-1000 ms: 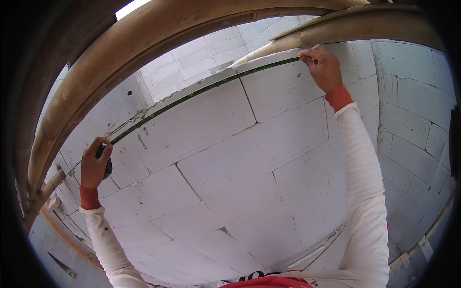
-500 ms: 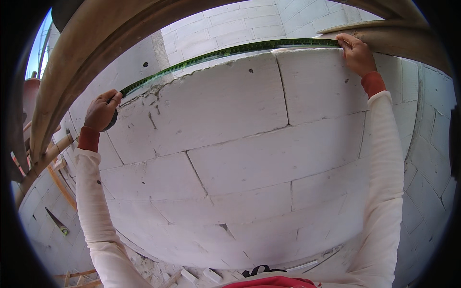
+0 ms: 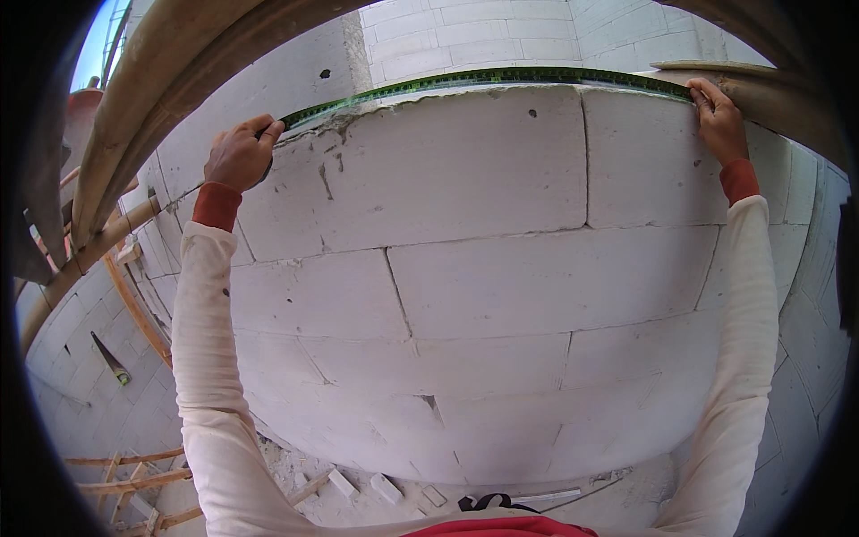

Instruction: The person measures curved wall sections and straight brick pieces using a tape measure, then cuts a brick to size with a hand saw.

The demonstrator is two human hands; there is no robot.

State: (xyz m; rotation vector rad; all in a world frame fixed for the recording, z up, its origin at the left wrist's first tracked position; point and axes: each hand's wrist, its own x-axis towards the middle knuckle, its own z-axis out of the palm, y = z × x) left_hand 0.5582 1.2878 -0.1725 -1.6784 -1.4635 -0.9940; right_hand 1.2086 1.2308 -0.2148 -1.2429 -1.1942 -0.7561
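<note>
A green measuring tape (image 3: 483, 79) is stretched along the top edge of a white block wall (image 3: 465, 268). My left hand (image 3: 240, 154) grips the tape's case at the upper left end of the wall's top. Far to the right, my right hand (image 3: 718, 115) pinches the tape's free end down against the top of the last block, beside a wooden beam (image 3: 769, 89). Both arms wear pale long sleeves with red cuffs.
Curved wooden poles (image 3: 134, 152) run up the left side. Another white block wall (image 3: 501, 36) stands behind. Rubble and block scraps (image 3: 358, 488) lie on the floor below, with wooden rails (image 3: 125, 483) at lower left and a small tool (image 3: 113, 362) on the left floor.
The view has tilted so the wall's top now sits level and closer. Both hands stay on the tape, with the left hand now nearer the middle of the picture.
</note>
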